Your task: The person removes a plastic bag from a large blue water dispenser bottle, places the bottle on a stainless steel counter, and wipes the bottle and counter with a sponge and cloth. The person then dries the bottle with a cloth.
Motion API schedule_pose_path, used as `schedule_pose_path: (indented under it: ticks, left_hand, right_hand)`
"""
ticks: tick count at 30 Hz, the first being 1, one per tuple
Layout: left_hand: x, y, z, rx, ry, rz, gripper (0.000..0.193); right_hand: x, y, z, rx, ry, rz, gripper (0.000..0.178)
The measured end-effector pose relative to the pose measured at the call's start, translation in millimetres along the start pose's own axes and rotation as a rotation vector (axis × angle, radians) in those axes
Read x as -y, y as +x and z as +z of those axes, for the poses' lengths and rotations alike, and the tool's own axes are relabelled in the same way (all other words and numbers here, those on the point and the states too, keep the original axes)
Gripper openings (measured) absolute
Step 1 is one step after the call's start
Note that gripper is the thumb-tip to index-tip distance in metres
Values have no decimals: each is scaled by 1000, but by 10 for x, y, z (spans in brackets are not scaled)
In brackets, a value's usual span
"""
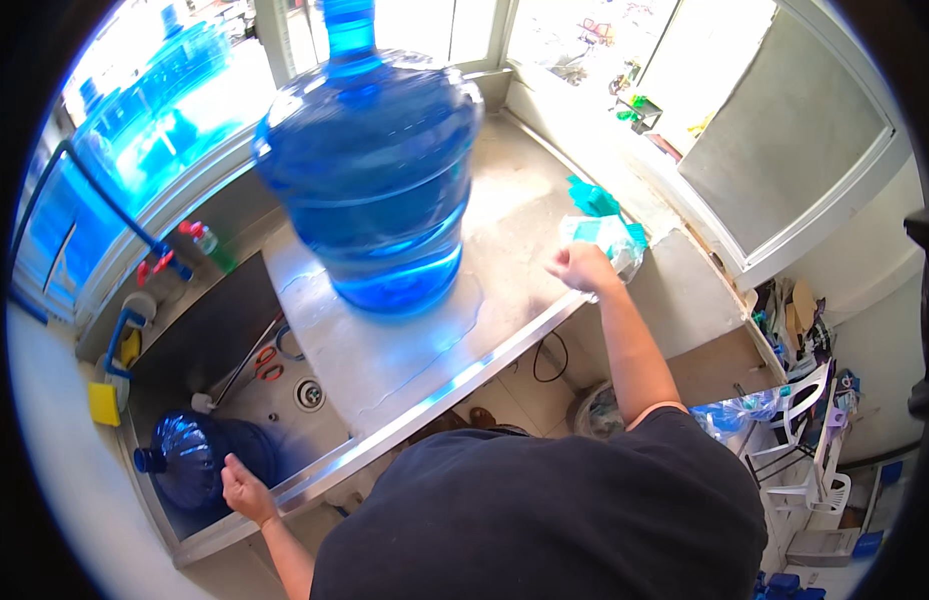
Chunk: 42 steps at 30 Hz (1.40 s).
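Observation:
A large blue water jug (374, 190) stands upright on the steel counter (514, 170), filled with liquid, its neck at the top edge of the picture. My right hand (582, 268) is over the counter's right part with its fingers curled in; whatever they may hold is hidden. Right behind it lies a clear plastic bag (616, 238) with teal pieces, and another teal piece (589, 196) sits beyond. My left hand (246, 490), fingers loosely stretched, is beside a second, darker blue jug (199, 455) lying on its side in the sink (319, 425). A gap between hand and jug cannot be judged.
Orange-handled scissors (267, 365) and a long-handled brush (224, 385) lie in the sink near the drain (309, 394). A yellow sponge (105, 403) hangs at its left rim. Red-handled taps (156, 266) stand behind. White chairs (809, 410) are at the right.

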<state>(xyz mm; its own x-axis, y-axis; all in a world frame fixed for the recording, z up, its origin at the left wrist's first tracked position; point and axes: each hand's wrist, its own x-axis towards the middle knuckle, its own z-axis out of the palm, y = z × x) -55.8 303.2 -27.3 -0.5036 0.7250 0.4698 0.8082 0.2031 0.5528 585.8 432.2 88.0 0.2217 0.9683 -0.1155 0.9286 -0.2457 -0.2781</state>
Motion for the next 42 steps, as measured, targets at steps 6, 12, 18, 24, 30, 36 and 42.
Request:
schedule_pose_path:
  ticks: [6,12,18,24,30,36,42]
  left_hand:
    - [-1685,-45,661,207,-453,165,15]
    - [-2504,-250,590,255,-211,430,38]
    - [-2556,-442,554,313,-183,357,38]
    - [-2785,-346,745,263,-240,417,38]
    - [-2889,-411,775,293,-272,414,41]
    - [-2846,-359,765,272,-278,364,56]
    - [-2968,426,1115,453,-507,351,114]
  right_hand:
    - [-1063,782,-276,-447,834,151,19]
    - [-1394,824,-847,-83,548,358,21]
    - [-1737,421,-75,-114,241,-35,18]
    - [-1990,590,277,-263,94,263,26]
    - [-2118,401,-45,-288,84,222,43]
    - [-1460,228,-584,-476,369,160,23]
    - [243,367,-1165,-534,672,-642,39]
